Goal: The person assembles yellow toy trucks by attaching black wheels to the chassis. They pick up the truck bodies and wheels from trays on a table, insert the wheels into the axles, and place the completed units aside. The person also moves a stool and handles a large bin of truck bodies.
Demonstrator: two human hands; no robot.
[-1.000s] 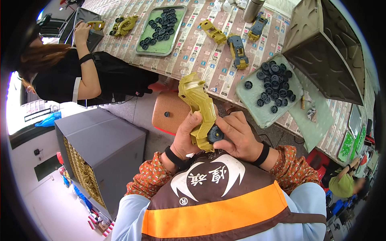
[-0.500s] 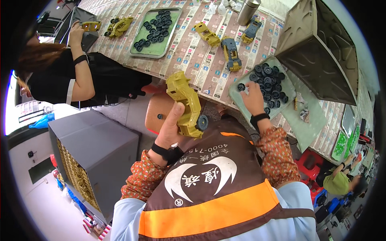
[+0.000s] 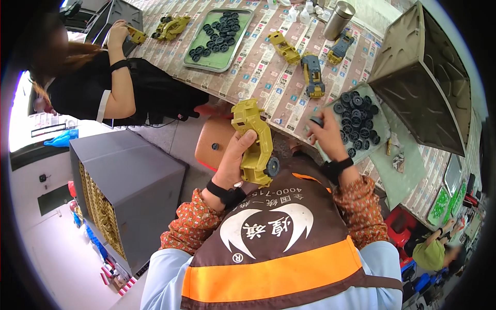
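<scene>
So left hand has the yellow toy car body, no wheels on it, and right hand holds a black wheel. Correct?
Not quite: the head view shows a fitted wheel on the yellow toy car body. Rest stands: left hand has the body, right hand a black wheel.

Our right hand (image 3: 330, 137), a second ago on the yellow car body (image 3: 261, 147), is now off it, to the right of our left hand (image 3: 231, 163). Half a second ago reaching over loose wheels, it now has a dark wheel (image 3: 316, 121) at its fingertips.
</scene>
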